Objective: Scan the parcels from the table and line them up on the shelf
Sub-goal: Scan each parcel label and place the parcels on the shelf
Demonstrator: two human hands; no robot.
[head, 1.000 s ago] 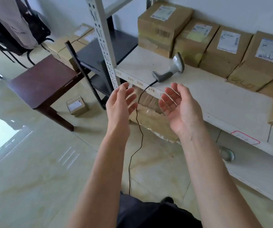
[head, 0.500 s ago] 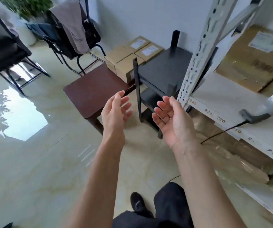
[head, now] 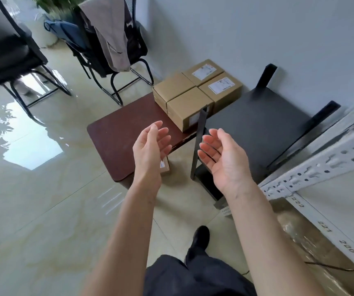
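Several brown cardboard parcels (head: 195, 90) with white labels sit packed together at the far end of a low dark-brown table (head: 116, 142). My left hand (head: 150, 150) and my right hand (head: 223, 154) hover side by side, palms facing each other, fingers relaxed, holding nothing. They are in front of the table's near half, short of the parcels. The white shelf (head: 325, 212) with numbered labels shows at the right edge. A small parcel (head: 165, 166) lies on the floor under the table, mostly hidden by my left hand.
A black metal rack (head: 255, 127) stands between the table and the white shelf, its post (head: 198, 144) between my hands. Two black chairs (head: 112, 41) with clothes and a bag stand at the back left. A black cable (head: 332, 267) runs at the lower right. The glossy tiled floor is open on the left.
My view has swung left from the shelf to the table. The scanner and shelved parcels have left the view. The table's parcels are now ahead. Both hands stay empty and apart.
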